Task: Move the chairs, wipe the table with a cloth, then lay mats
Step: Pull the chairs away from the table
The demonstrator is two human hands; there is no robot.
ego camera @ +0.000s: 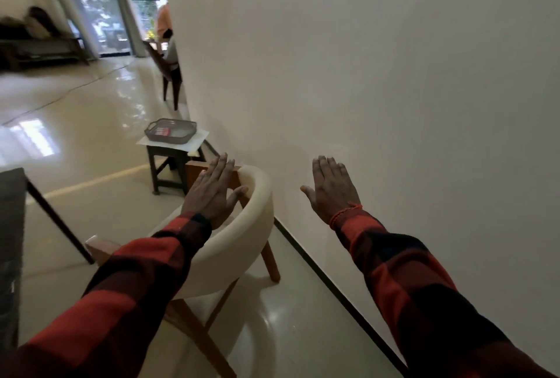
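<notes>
Counter (12,195) edge at far left, dark. One tub chair (242,244), cream padded back on wooden legs, stands near the wall; likely moderate weight, rigid frame, best taken by the curved top rail. Left hand (212,192) flat, fingers straight, over that rail. Right hand (331,188) flat, empty. One stool (169,162) carries one grey tray (169,130).

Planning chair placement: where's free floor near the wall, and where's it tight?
Free: the glossy floor between the table at left and the stool is bare and wide; so is the strip along the wall nearer the camera than the chair. Tight: chair, stool with grey tray, and wall bunch together.
</notes>
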